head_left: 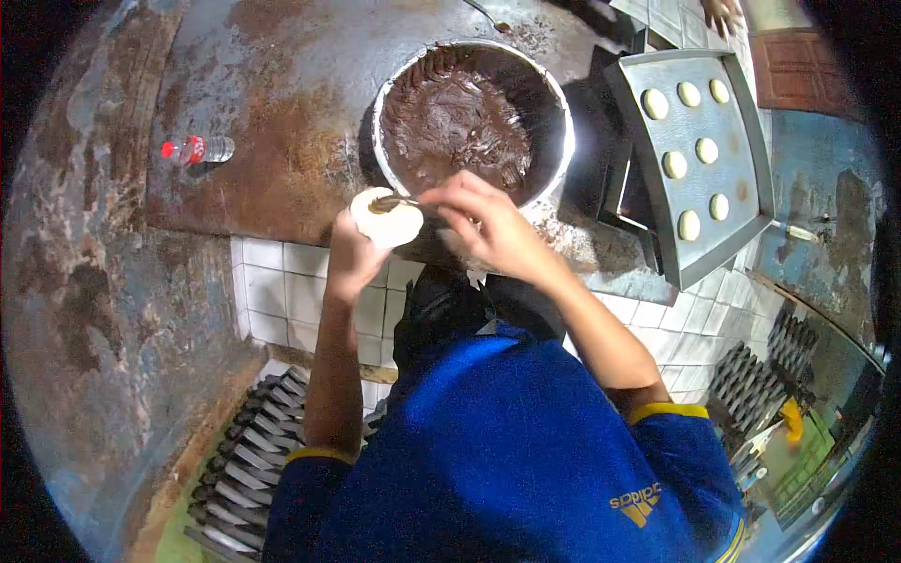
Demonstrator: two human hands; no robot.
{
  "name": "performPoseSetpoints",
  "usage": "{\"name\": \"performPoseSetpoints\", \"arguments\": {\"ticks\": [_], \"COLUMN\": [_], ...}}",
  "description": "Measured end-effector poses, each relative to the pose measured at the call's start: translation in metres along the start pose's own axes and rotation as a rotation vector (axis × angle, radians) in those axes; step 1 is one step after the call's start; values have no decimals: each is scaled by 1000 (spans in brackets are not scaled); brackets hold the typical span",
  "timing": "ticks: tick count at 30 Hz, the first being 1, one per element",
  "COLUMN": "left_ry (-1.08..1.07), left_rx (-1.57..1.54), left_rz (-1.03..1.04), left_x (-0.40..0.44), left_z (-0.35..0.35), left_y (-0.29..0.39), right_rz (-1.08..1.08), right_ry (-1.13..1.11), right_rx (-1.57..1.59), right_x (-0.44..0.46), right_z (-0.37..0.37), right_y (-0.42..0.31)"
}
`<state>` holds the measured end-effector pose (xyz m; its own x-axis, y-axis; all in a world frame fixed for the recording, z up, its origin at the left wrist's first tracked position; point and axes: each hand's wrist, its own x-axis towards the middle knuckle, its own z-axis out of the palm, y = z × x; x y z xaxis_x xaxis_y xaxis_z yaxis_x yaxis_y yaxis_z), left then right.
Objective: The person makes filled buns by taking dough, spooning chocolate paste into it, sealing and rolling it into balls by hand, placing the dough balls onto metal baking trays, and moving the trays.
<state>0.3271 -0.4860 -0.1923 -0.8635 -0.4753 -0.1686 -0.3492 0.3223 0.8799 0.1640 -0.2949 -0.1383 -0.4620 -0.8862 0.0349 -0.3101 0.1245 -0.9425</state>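
Note:
In my left hand (352, 258) lies a flat round of pale dough (399, 229), held up near the table's front edge. My right hand (488, 225) is closed around the handle of a spoon (387, 203). The spoon's bowl, coated in something dark brown, rests over the dough round. Just beyond both hands stands a large round pan (377, 141) with a pale rim. Thick, glossy dark brown paste (460, 127) fills much of it, smeared up the wall.
At the right, a metal tray (737, 169) carries several pale dough balls (690, 225). A bottle with a red cap (211, 149) lies to the left. Another spoon (502, 26) is at the back. Another person's hand (721, 14) shows at top right. Stacked dark metal pieces (249, 460) sit below left.

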Motion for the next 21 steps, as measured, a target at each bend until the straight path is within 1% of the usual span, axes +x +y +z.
{"name": "performPoseSetpoints", "arguments": {"ticks": [1,2,3,4,6,7,8,10,11,12,13,14,15,16,17,18,20,21], "left_ry": [-7,-16,33,35,109,98,158,202,62,-81,-131,-142,-191,-242,-417,-431,-386,-455], "left_rx": [-52,-102,-70,-69,-81,-79,-66,-55,-258,-457,-476,-475,-463,-449,-451,-445,-327,-383], "left_rz": [7,16,119,129,248,260,198,150,-12,-175,-144,-135,-172,-210,-317,-311,-56,-127], "left_x": [4,7,9,9,7,6,4,4,6,9,10,9,9,10,15,16,15,15], "left_z": [1,2,6,9,14,19,26,36,35,36,38,40,41,41,36,40,51,52], "left_y": [21,34,35,37,45,42,34,23,18,18,25,28,30,30,26,29,41,49], "right_rz": [-1,-37,-49,-63,-78,-86,-83,-23,111,263,364,467,581,682,667,652,541,414], "right_ry": [20,86,133,182,237,289,306,428,446,477,589,630,596,519,384,249,177,195], "right_rx": [-97,-153,-217,-281,-278,-272,-276,-156,-76,-76,-96,-140,-170,-246,-359,-470,-427,-315], "right_x": [-9,-18,-26,-33,-50,-60,-70,-97,-118,-140,-165,-190,-205,-226,-227,-222,-181,-153], "right_z": [4,11,13,14,16,18,20,26,32,33,44,44,34,29,16,-2,-31,-43], "right_y": [-9,-7,-8,-8,-4,0,6,26,45,64,105,138,152,184,178,163,113,69]}}
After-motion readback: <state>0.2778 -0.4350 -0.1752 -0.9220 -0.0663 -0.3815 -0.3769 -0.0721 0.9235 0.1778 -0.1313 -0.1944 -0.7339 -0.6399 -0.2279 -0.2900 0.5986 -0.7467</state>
